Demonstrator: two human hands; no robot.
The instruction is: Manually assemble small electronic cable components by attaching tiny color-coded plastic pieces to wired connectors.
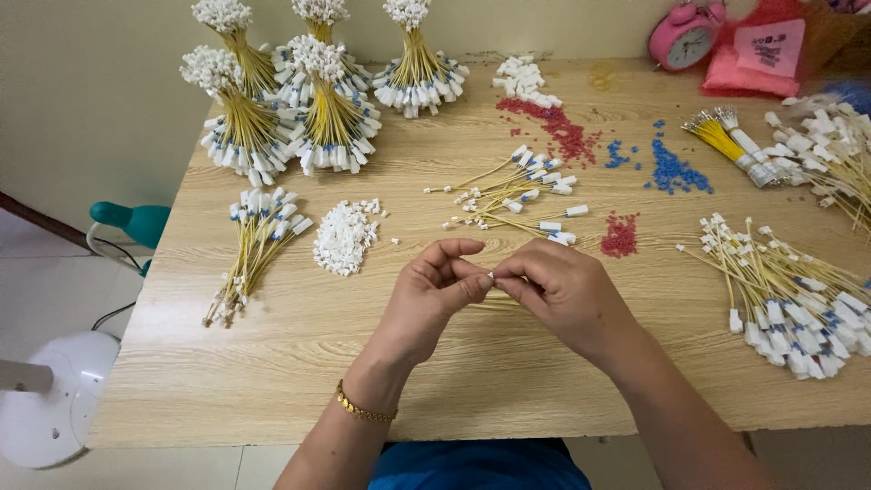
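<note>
Here both hands, left hand (pixel 434 289) and right hand (pixel 561 292), pinch 1 small white cap (pixel 491 275) onto a yellow cable (pixel 494 304) above the bench (pixel 272 363), likely needing steady pressing.

A home piecework spot rather than a factory: a wood-grain counter (pixel 272 363) against a plain wall, bundled yellow cables (pixel 245 127) standing at eleven o'clock, loose red beads (pixel 562 132) at twelve, a pink alarm clock (pixel 685 34) at one, a white fan (pixel 50 399) on tiled floor at eight.
</note>
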